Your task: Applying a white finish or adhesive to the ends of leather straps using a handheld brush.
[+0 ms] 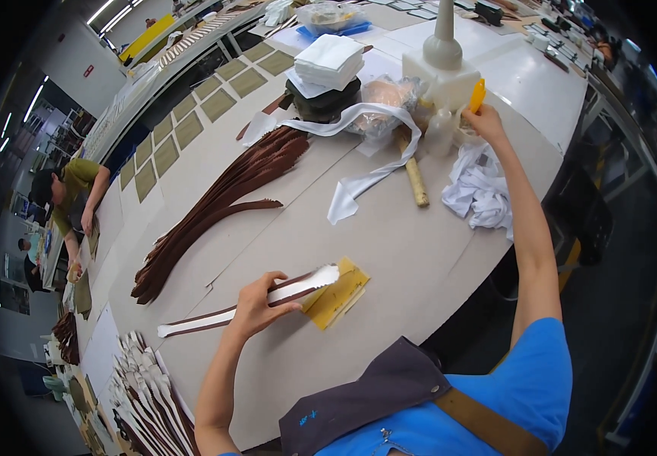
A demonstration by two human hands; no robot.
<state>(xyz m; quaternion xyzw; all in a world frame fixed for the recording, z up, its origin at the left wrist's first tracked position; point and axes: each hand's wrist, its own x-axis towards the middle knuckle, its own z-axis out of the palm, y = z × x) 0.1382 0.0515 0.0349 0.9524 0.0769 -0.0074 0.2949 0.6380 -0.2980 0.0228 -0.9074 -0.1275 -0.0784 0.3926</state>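
My left hand [257,305] grips a long brown strip [302,285] whose upper face is white, its far end over a yellow pad [340,295] on the table. Off at the far right, my right hand [485,124] is closed on a yellow-handled tool [478,94]. The tool's lower end is hidden by a small translucent container [464,128]; its kind cannot be made out. A fanned bundle of brown strips [214,201] lies beyond my left hand. More white-faced strips [142,387] are heaped at the near left.
A white bottle with a tall nozzle [442,64] stands behind my right hand. Nearby lie a crumpled white cloth [480,190], a wooden-handled tool [416,182], a white ribbon [363,185] and stacked white pads [328,61]. A co-worker [78,190] works at the left beside green pieces [188,131].
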